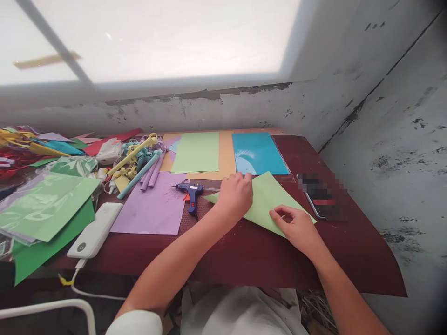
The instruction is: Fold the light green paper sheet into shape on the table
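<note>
One green sheet [267,200], two hands.

You have no words, brands or numbers here that can be read. The phone [323,195] at the right of your bench [244,251] is blurred over, and the round mark on the white power bank [95,230] is too small to make out.

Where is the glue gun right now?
In the head view the blue glue gun lies on the table, at the right edge of the purple sheet, just left of the left hand pressing the light green paper.
</note>
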`<action>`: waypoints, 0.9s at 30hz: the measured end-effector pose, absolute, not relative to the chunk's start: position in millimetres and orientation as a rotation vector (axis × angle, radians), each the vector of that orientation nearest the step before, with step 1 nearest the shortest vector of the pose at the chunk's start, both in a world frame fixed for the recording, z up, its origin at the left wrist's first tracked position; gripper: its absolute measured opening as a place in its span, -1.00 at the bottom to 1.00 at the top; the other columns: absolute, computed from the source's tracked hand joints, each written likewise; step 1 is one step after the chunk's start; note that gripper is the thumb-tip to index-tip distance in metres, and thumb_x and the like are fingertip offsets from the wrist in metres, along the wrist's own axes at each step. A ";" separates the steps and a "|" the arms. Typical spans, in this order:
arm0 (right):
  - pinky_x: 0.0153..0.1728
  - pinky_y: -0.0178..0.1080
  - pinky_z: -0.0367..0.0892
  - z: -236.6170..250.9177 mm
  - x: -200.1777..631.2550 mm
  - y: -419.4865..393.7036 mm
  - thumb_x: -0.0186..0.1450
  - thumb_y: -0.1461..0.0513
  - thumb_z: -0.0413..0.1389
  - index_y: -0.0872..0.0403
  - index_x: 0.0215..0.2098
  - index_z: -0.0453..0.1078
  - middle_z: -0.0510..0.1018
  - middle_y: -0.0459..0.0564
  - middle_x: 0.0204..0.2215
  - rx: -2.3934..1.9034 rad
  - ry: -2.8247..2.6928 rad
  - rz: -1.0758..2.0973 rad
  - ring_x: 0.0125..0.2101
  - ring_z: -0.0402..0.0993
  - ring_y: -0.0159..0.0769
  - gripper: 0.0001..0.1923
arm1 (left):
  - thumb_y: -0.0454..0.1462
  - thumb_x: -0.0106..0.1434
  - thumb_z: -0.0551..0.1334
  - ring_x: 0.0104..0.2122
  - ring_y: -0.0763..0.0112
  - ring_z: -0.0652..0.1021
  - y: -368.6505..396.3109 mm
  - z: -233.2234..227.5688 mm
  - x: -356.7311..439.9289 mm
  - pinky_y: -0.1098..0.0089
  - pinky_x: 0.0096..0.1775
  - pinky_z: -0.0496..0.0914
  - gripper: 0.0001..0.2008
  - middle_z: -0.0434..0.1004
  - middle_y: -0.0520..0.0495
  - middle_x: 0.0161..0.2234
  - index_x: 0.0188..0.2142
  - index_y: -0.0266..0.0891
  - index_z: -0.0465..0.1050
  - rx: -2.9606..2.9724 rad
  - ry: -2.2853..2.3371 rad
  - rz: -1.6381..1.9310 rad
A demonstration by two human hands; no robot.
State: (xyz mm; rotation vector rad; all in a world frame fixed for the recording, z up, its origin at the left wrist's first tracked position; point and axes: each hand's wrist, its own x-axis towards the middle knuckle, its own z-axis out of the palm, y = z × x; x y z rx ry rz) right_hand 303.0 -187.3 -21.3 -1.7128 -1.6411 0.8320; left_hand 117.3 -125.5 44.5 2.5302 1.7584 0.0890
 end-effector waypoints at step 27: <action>-0.27 -0.15 0.43 -13.9 317.2 -164.7 0.32 -0.05 0.12 -0.06 0.03 0.53 0.67 -0.03 -0.21 -1.936 -1.884 0.527 -0.32 0.59 -0.17 -0.58 | -0.39 0.44 0.03 -0.06 0.01 0.63 -193.4 -3.5 102.0 0.16 -0.15 0.50 -0.52 0.58 -0.42 -0.01 0.31 -0.40 0.33 3.102 1.495 -0.359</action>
